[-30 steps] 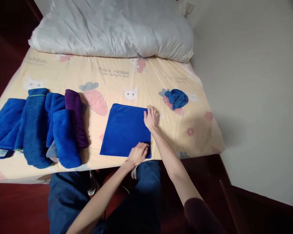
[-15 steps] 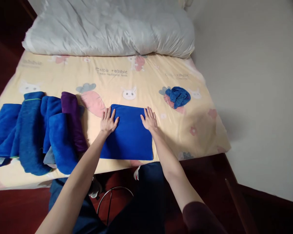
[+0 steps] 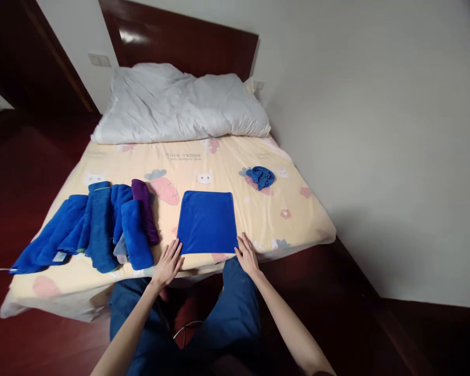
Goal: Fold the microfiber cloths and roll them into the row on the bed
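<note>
A blue folded towel (image 3: 207, 222) lies flat and square near the front edge of the bed (image 3: 219, 156). My left hand (image 3: 168, 263) rests open on the sheet just off the towel's near left corner, fingers stretched out. Just off the near right corner, my right hand (image 3: 247, 256) lies open, fingertips at the towel's edge. Neither hand holds anything. A pile of blue towels (image 3: 86, 230) with a purple towel (image 3: 144, 211) lies to the left. A crumpled blue cloth (image 3: 261, 177) sits farther back on the right.
A white duvet (image 3: 180, 104) is bunched at the head of the bed against a dark wooden headboard (image 3: 180, 44). A white wall (image 3: 376, 130) runs along the right side. Dark red floor surrounds the bed. My knees in blue trousers (image 3: 227, 324) are below the bed edge.
Both hands slid from the towel's far corners back to its near corners. The view has pulled back and tilted up, so the headboard and wall now show.
</note>
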{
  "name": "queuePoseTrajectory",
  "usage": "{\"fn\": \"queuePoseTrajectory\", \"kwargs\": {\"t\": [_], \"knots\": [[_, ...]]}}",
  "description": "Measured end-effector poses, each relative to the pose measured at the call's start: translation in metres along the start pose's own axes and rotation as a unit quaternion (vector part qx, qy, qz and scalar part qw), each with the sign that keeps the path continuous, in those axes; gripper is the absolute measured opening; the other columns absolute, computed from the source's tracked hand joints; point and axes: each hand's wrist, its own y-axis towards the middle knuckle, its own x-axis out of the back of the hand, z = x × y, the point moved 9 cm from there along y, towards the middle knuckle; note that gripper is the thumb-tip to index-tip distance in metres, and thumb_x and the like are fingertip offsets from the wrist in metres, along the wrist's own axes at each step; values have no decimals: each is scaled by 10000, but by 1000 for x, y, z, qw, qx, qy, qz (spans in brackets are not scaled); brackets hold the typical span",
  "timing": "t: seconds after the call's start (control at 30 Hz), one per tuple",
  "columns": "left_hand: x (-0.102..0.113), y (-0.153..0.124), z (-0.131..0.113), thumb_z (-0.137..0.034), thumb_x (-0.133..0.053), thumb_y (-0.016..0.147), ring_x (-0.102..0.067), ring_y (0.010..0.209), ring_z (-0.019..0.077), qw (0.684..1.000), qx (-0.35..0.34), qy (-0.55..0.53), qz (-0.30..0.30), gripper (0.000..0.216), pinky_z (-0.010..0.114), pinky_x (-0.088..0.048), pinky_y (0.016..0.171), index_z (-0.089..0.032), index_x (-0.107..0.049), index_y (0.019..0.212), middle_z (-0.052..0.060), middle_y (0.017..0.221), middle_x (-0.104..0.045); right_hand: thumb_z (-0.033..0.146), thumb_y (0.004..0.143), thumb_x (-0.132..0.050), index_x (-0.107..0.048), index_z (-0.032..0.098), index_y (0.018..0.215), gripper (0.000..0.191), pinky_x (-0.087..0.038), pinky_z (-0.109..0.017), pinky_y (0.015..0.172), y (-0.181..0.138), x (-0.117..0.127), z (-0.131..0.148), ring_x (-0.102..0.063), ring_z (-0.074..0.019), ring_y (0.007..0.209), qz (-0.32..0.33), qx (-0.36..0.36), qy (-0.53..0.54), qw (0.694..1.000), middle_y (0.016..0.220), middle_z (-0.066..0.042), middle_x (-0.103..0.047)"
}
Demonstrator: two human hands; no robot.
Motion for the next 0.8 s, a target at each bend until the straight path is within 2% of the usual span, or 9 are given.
{"fn": "queuePoseTrajectory", "kwargs": {"t": [0.1, 0.2, 0.37, 0.43, 0.57, 0.8], "knots": [[8, -19, 6, -371, -368, 1030, -254, 1536, 295, 999, 17, -16, -23, 539, 521, -307, 1233, -152, -428, 1519, 146, 1640, -312, 243, 966, -511, -632, 226, 1390, 441, -395, -507, 1198, -14, 5, 23, -435, -272, 1457, -10, 47, 28, 998, 1527, -102, -505], [16, -18, 6, -244, -375, 1006, -259, 1534, 288, 999, 19, -8, -41, 487, 532, -325, 1221, -177, -493, 1474, 137, 1624, -348, 160, 913, -545, -701, 238, 1294, 419, -451, -517, 1153, -16, -4, 38, -556, -265, 1356, 4, 65, 57, 996, 1393, -92, -636], [8, 9, -10, -19, -332, 888, -255, 1537, 216, 998, -49, 22, 29, 656, 478, -254, 1257, -192, -458, 1508, 87, 1634, -335, 81, 865, -508, -759, 200, 1174, 416, -501, -484, 1113, -11, -11, 28, -628, -245, 1268, -27, 17, 84, 996, 1288, -97, -703], [2, 19, -9, -3, -338, 867, -287, 1525, 210, 997, -46, 34, 48, 680, 467, -264, 1254, -197, -465, 1506, 85, 1623, -356, 60, 854, -485, -769, 198, 1148, 431, -511, -471, 1104, -9, -11, 23, -643, -237, 1245, -35, 8, 87, 996, 1269, -96, -713], [-5, 31, -2, -8, -350, 868, -375, 1486, 229, 998, -17, 46, 41, 653, 492, -321, 1225, -207, -526, 1464, 104, 1576, -431, 22, 823, -495, -764, 212, 1164, 474, -524, -467, 1089, -5, -9, 20, -661, -238, 1209, -41, -5, 81, 996, 1238, -94, -726], [0, 26, -2, -39, -354, 878, -435, 1450, 236, 997, -18, 51, 54, 604, 465, -352, 1213, -175, -566, 1428, 113, 1533, -488, -11, 814, -481, -795, 209, 1045, 447, -559, -434, 1038, -2, 0, 11, -711, -240, 1087, -63, -57, 116, 990, 1145, -113, -746]]}}
